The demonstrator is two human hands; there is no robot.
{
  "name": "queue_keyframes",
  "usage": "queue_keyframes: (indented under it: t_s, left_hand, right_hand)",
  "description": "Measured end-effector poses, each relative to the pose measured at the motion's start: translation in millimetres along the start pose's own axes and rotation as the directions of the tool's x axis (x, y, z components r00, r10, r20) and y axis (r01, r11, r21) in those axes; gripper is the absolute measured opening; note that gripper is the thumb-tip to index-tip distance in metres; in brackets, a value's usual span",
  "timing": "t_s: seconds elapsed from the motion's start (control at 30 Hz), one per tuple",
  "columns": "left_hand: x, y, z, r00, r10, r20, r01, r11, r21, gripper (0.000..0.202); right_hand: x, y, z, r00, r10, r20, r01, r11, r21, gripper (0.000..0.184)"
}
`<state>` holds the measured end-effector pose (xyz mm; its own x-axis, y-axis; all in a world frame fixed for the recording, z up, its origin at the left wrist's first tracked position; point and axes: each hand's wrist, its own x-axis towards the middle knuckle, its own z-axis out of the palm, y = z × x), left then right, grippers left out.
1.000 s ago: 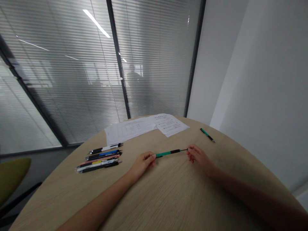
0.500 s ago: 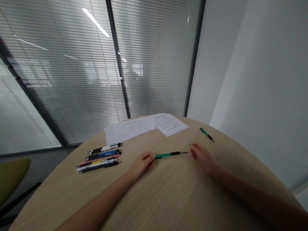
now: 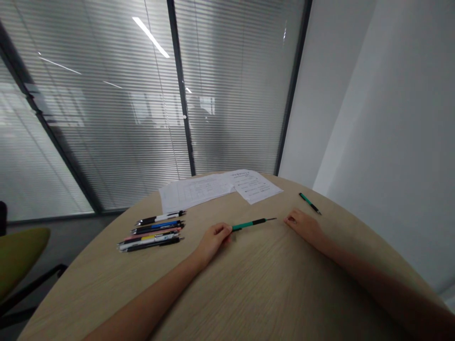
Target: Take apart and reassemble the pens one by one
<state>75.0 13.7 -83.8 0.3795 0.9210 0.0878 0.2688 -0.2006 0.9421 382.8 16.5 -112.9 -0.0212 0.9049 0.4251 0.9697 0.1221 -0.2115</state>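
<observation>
My left hand (image 3: 213,238) pinches the rear end of a green and black pen (image 3: 250,223), which points to the right just above the round wooden table (image 3: 249,284). My right hand (image 3: 302,223) rests on the table a short way right of the pen's tip, not touching it. Its fingers are curled in, and whatever is inside them is hidden. A second green pen (image 3: 310,203) lies beyond my right hand near the table's far right edge.
Several pens (image 3: 152,230) lie in a row to the left of my left hand. Two printed sheets (image 3: 199,190) (image 3: 256,185) lie at the far edge by the glass wall with blinds. An olive chair (image 3: 17,258) stands at the left.
My right hand has let go of the pen's tip and drawn away to the right. My left hand keeps hold of the pen. The camera has shifted slightly.
</observation>
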Motion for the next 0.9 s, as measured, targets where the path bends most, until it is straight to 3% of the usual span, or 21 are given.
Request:
queue_keyframes:
  t_s: [0.47, 0.63, 0.7, 0.9]
  left_hand:
    - [-0.7, 3.2, -0.5, 1.0, -0.014, 0.015, 0.013, 0.999, 0.048, 0.034]
    - [-1.9, 6.3, -1.3, 1.0, 0.008, 0.017, -0.009, 0.999, 0.052, 0.034]
    - [-2.1, 6.6, -1.8, 1.0, 0.003, 0.019, -0.004, 0.998, 0.061, 0.034]
    - [-0.9, 4.6, -2.4, 0.999, -0.003, 0.035, 0.0, 0.995, 0.103, 0.033]
  right_hand:
    - [6.8, 2.8, 5.7, 0.999, 0.029, 0.042, -0.034, 0.994, 0.105, 0.013]
    - [2.9, -2.6, 1.0, 0.99, 0.099, -0.098, -0.078, 0.978, 0.195, 0.019]
    - [-2.5, -10.0, -2.2, 0.992, 0.04, -0.121, -0.006, 0.963, 0.269, 0.023]
    - [-20.2, -37.4, -5.6, 0.966, -0.256, -0.028, 0.247, 0.892, 0.377, 0.022]
